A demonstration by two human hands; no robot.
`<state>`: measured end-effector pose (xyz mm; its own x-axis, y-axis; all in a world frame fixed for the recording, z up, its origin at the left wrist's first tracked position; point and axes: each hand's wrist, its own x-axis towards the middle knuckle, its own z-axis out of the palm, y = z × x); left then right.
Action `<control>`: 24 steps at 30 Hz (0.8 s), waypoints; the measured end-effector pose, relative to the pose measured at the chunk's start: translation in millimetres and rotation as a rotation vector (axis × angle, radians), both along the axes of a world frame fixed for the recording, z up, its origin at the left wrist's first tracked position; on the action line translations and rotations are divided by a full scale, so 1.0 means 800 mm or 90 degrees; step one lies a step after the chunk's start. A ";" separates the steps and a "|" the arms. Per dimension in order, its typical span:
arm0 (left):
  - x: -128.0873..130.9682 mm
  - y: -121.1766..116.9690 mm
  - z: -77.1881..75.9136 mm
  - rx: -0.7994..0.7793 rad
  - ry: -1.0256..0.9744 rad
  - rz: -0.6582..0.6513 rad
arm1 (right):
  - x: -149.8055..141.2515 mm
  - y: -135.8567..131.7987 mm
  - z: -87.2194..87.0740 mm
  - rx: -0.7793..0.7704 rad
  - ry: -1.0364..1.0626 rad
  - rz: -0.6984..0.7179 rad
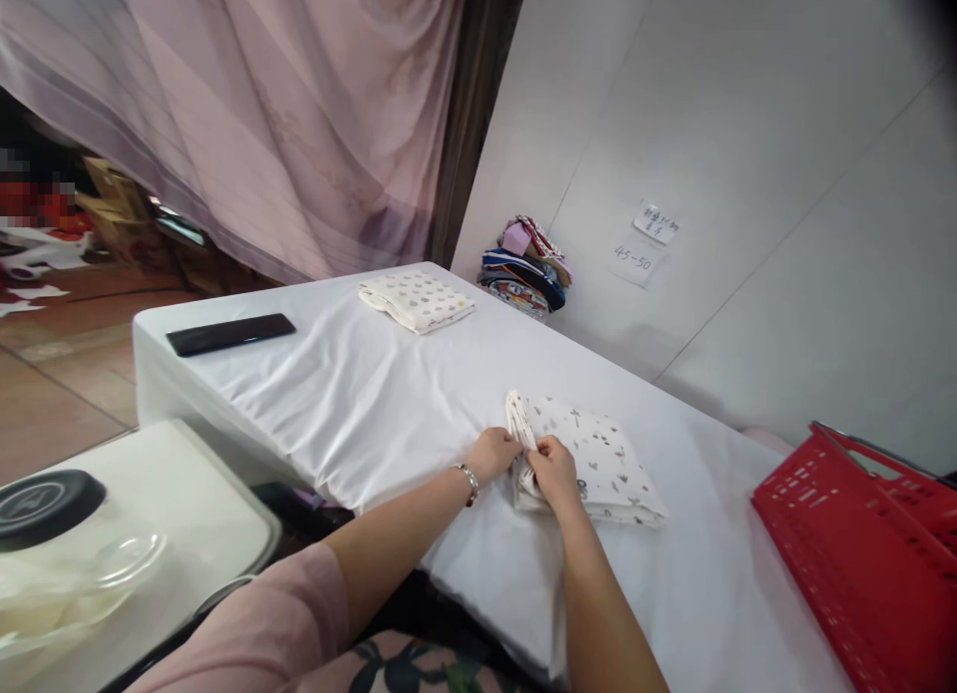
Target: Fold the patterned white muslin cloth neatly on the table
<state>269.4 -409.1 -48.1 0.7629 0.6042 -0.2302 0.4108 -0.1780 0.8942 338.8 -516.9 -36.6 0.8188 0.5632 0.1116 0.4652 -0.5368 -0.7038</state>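
Note:
A white cloth with small grey prints (609,464) lies folded in layers on the white-covered table (359,394). My left hand (494,454), with a bracelet at the wrist, pinches the layered left edge of this cloth. Close beside it, my right hand (554,471) grips the same edge from above, fingers closed on the fabric. The fingertips of both hands almost meet there. Farther back on the table rests a second folded cloth (419,301), white with small coloured prints, touched by neither hand.
A long black flat object (231,335) lies at the table's far left corner. On the right stands a red plastic basket (859,553). Stacked folded fabrics (523,266) sit by the wall. At lower left, a cream surface (171,484) bears a black round lid and clear plastic. A pink curtain (314,105) hangs behind.

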 end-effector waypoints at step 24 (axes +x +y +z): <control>-0.015 0.006 0.014 -0.139 -0.060 -0.033 | -0.003 0.019 0.018 -0.287 -0.091 0.046</control>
<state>257.2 -404.7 -36.7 0.8156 0.5076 -0.2777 0.3191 0.0057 0.9477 336.3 -501.8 -22.0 0.7696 0.6366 -0.0485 0.5879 -0.7362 -0.3352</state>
